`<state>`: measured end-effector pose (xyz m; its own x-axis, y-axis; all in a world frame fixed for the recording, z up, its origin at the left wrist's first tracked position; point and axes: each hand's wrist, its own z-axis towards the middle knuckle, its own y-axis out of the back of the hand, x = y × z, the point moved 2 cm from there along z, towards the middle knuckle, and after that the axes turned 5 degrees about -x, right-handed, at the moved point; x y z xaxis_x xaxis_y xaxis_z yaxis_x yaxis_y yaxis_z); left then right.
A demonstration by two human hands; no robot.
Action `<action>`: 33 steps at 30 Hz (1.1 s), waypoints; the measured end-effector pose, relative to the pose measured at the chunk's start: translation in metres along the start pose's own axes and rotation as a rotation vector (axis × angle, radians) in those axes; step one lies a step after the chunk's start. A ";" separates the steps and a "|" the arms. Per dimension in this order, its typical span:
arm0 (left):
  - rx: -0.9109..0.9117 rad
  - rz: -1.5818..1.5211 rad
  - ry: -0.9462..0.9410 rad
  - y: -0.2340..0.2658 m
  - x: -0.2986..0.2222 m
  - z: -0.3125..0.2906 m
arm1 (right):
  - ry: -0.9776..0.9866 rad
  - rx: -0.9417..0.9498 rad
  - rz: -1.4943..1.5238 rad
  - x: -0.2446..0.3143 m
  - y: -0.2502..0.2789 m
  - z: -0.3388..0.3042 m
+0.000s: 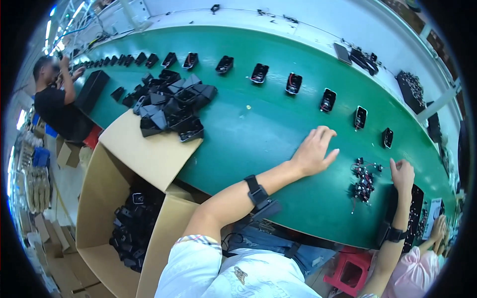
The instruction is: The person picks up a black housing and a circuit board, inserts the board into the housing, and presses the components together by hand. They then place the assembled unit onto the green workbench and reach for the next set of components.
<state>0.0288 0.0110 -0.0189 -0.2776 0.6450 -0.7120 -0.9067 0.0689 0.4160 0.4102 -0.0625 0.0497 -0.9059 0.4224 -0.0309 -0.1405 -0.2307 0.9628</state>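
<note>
My left hand [314, 153] hovers over the green bench [258, 154], its fingers loosely bent and apart with nothing in them. Just right of the small pile of wired components [364, 183], my right hand [401, 175] is raised with thumb and fingers apart, and no object shows in it. That pile is a tangle of little black parts with red and dark leads. Beyond both hands runs a curved row of open black plastic housings; the closest are one housing [387, 138] past my right hand and another housing [360, 118] further left. Red wires show inside several.
A heap of black housings [174, 102] lies left on the bench, beside an open cardboard box [89, 208] of black parts. A black tray [415, 201] stands by my right forearm. One co-worker [62, 99] is at far left, another [415, 270] at lower right, near a red stool [345, 273].
</note>
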 end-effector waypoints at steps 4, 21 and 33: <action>0.020 -0.006 -0.006 -0.003 0.000 0.000 | -0.085 0.148 0.068 0.002 -0.034 -0.004; -0.449 1.106 0.369 0.218 -0.003 -0.054 | 0.009 0.009 1.267 0.010 -0.105 0.007; -0.200 1.088 0.499 0.172 -0.004 -0.092 | 0.104 -0.037 1.240 0.011 -0.104 -0.006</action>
<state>-0.1554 -0.0500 0.0034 -0.9764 -0.0745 -0.2028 -0.1444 -0.4733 0.8690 0.4126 -0.0390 -0.0521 -0.4628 -0.1687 0.8702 0.8221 -0.4490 0.3502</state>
